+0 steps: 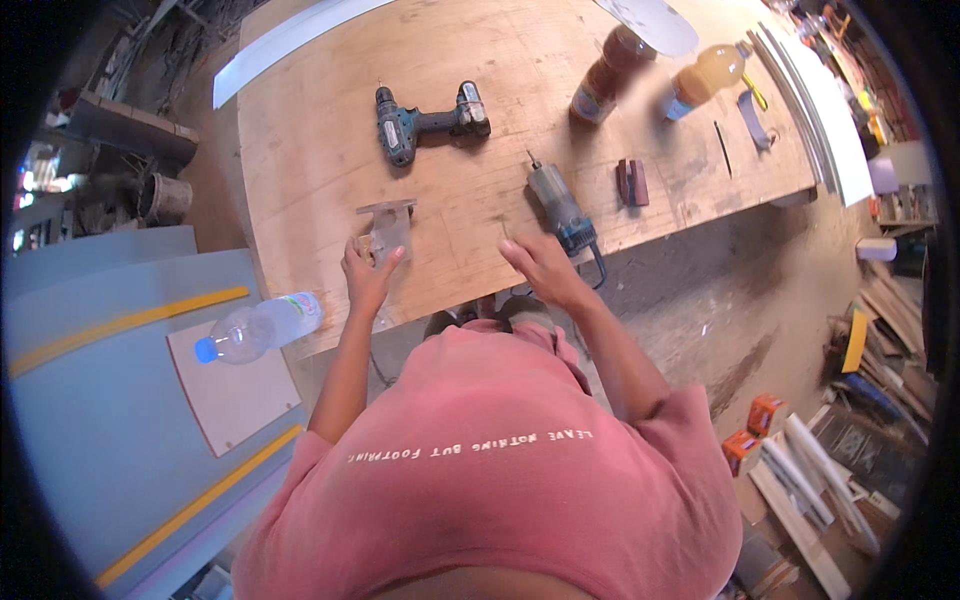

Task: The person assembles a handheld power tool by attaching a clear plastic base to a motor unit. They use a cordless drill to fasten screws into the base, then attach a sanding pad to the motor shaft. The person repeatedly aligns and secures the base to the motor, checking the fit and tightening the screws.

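Observation:
My left hand (pixel 368 276) grips the lower edge of a small clear plastic piece (pixel 387 226) that stands on the plywood tabletop (pixel 320 130). Resting flat on the wood close to the front edge, my right hand (pixel 540 265) has its fingers spread and holds nothing. It lies just left of a blue and grey rotary tool (pixel 562 210), not touching it as far as I can see. A dark teal cordless drill (pixel 428 123) lies on its side farther back, beyond both hands.
Two bottles of amber liquid (pixel 610 72) (pixel 706 76) lie at the back right, near a small dark block (pixel 632 182). A clear water bottle with a blue cap (pixel 258 328) lies on a pale board (pixel 235 395) at the left. Scrap wood and orange boxes (pixel 762 415) litter the floor right.

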Tool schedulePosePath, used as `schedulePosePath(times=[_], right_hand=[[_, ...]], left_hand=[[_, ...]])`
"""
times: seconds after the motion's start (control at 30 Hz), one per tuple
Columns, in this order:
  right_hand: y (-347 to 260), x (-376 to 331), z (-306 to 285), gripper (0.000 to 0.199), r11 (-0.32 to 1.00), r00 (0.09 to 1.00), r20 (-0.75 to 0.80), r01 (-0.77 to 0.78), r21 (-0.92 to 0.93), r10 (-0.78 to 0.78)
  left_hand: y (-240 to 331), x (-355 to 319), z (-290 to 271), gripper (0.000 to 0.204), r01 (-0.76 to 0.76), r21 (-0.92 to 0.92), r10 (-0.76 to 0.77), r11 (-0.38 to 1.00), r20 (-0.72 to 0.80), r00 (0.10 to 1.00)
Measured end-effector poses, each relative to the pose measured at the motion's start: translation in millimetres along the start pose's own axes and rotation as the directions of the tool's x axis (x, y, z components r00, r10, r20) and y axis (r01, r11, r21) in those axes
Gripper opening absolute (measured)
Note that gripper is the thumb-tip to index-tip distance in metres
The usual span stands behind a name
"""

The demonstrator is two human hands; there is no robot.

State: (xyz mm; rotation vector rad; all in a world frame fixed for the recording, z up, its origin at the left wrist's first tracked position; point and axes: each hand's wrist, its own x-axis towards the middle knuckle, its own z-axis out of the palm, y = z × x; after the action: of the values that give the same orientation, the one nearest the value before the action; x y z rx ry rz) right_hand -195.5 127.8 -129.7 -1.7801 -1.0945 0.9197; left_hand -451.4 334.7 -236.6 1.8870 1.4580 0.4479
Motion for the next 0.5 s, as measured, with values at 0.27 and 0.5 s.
schedulePosePath(times=[0.27, 0.5], right_hand=[[63, -182, 88, 0.023, 0.795, 0.845, -0.281, -0.242, 0.556, 0.454], [41, -174, 37, 0.046, 0.745, 0.866, -0.229, -0.216, 0.631, 0.445]], left_hand=[[36, -31, 41, 0.095, -0.738, 0.129, 0.739, 0.662, 0.054, 0.672], [167, -90, 159, 0.083, 0.118, -0.303, 0.074, 0.945, 0.554, 0.829]])
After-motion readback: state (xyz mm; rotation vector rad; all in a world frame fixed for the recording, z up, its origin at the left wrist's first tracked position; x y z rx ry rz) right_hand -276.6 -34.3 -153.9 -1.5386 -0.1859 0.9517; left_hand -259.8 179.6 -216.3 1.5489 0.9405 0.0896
